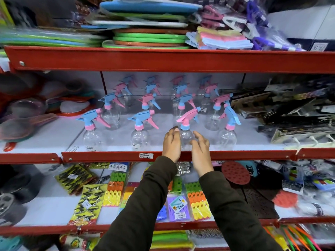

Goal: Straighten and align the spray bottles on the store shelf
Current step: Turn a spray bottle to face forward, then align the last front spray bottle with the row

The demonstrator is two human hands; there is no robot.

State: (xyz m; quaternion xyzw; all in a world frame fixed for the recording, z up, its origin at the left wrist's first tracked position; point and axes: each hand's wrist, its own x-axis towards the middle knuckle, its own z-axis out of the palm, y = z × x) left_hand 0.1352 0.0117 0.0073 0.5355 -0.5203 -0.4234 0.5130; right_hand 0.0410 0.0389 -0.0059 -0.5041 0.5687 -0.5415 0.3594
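The clear plastic spray bottle with a tilted pink trigger head (186,134) stood upright between both hands — left hand (171,144) touching, right hand (200,151) open just beside.

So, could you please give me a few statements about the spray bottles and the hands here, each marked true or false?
1. Both hands flank the third front-row bottle from the left. True: the left hand and right hand sit either side of it.
2. That bottle has a pink trigger head with a blue collar. True.
3. The leftmost front bottle has a pink head. False: its head is blue with a pink collar.
4. The bottles stand on the bottom shelf. False: they stand on the middle shelf, above packets of clips.
5. The right hand grips the bottle firmly. False: its fingers are spread open beside it.
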